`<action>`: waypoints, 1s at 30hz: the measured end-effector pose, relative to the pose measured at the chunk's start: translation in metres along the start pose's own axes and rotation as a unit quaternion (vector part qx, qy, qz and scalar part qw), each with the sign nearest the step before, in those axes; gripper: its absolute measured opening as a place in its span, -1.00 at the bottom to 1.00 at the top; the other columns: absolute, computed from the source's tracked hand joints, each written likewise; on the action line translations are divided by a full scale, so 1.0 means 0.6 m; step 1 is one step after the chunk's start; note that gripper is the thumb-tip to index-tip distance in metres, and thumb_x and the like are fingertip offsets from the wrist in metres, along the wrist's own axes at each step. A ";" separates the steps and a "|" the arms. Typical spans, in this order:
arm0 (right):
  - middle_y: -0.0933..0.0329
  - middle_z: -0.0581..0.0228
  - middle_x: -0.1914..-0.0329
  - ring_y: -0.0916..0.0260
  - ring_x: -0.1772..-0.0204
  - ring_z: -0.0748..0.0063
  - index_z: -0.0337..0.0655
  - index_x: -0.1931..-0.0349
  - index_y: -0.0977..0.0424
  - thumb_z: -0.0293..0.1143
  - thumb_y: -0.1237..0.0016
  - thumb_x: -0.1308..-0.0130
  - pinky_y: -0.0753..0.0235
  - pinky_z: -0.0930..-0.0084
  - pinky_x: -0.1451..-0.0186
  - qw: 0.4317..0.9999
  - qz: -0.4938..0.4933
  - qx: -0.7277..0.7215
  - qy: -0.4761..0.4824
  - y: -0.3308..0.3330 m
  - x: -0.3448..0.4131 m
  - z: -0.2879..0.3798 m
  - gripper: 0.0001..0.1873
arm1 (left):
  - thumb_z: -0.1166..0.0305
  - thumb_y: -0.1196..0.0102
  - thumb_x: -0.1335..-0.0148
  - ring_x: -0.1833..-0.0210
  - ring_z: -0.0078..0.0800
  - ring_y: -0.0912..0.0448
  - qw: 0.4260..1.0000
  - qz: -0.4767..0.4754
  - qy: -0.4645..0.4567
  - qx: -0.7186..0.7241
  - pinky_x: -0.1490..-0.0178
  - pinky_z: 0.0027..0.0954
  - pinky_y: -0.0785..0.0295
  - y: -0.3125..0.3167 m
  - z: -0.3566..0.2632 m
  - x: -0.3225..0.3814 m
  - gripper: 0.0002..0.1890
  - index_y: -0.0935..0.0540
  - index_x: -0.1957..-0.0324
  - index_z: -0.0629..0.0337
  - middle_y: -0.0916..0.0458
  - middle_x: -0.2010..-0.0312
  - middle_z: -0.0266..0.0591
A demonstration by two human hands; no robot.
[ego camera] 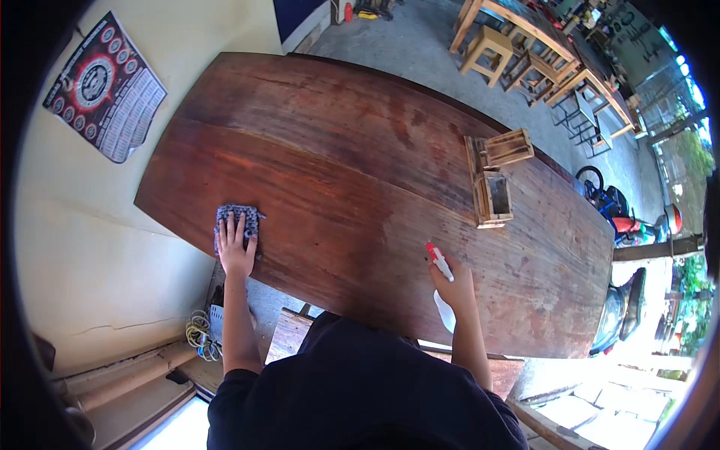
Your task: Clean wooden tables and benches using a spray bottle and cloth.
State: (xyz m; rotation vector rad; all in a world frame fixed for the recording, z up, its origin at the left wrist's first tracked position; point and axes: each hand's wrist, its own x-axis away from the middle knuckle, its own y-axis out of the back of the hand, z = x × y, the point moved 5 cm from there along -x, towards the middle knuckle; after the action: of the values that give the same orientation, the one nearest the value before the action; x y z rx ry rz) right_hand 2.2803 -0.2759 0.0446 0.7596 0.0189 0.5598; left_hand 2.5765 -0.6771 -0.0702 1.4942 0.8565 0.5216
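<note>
A large wooden table with a reddish-brown top lies before me. Near its left edge, my left hand rests flat, fingers spread, on a grey knitted cloth, pressing it against the wood. On the right, my right hand grips a spray bottle by its neck; its red and white trigger head points away from me over the table. Part of the white bottle is hidden by my hand and forearm. The wood around the bottle looks greyer than the glossy reddish part at the left.
A wooden box holder stands on the table beyond my right hand. A wall with a poster borders the left end. Stools and another table stand at the far right. Coiled cables hang low at the left.
</note>
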 end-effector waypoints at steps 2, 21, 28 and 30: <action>-0.55 -0.09 0.49 -0.56 0.36 -0.06 -0.26 0.29 -0.59 -0.22 -0.07 -0.13 -0.45 0.20 0.32 0.999 0.039 0.022 0.007 -0.004 0.002 -0.003 -0.72 | -0.02 0.11 -0.32 -0.53 -0.04 0.05 1.000 0.001 0.002 0.000 -0.53 0.01 0.19 -0.005 0.004 -0.002 -0.36 -0.20 -0.43 -0.26 -0.03 -0.50 -0.30; -0.59 0.16 0.44 -0.54 0.34 0.45 -0.29 0.19 -0.58 -0.36 -0.10 -0.22 -0.47 0.50 0.23 0.984 0.076 -0.140 0.078 0.179 0.049 -0.157 -0.77 | 0.01 0.13 -0.36 -0.52 0.06 0.08 0.962 0.156 -0.218 0.057 -0.52 0.03 0.17 0.011 -0.592 0.240 -0.44 -0.32 -0.37 -0.15 -0.08 -0.47 -0.17; -0.51 0.43 0.48 -0.31 0.59 0.71 -0.29 0.27 -0.53 -0.45 -0.04 -0.25 -0.24 0.66 0.54 0.971 0.053 -0.213 0.099 0.247 0.035 -0.204 -0.89 | 0.01 -0.02 -0.24 -0.51 -0.06 -0.02 0.919 0.148 -0.307 0.198 -0.52 -0.05 0.08 0.000 -0.691 0.346 -0.42 -0.38 -0.33 -0.25 -0.16 -0.44 -0.24; -0.52 0.43 0.45 -0.31 0.58 0.72 -0.29 0.25 -0.53 -0.45 -0.02 -0.26 -0.24 0.66 0.54 0.967 0.066 -0.228 0.094 0.256 0.038 -0.206 -0.88 | -0.04 -0.03 -0.22 -0.52 -0.12 -0.01 0.968 0.136 -0.175 0.117 -0.53 -0.10 0.08 0.004 -0.604 0.281 -0.38 -0.37 -0.34 -0.29 -0.14 -0.46 -0.29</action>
State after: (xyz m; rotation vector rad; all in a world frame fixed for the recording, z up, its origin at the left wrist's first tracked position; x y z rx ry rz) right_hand 2.2007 -0.0946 0.0594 0.2581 0.0138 0.7300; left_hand 2.4066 -0.3157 -0.0518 1.8679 0.4473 0.3460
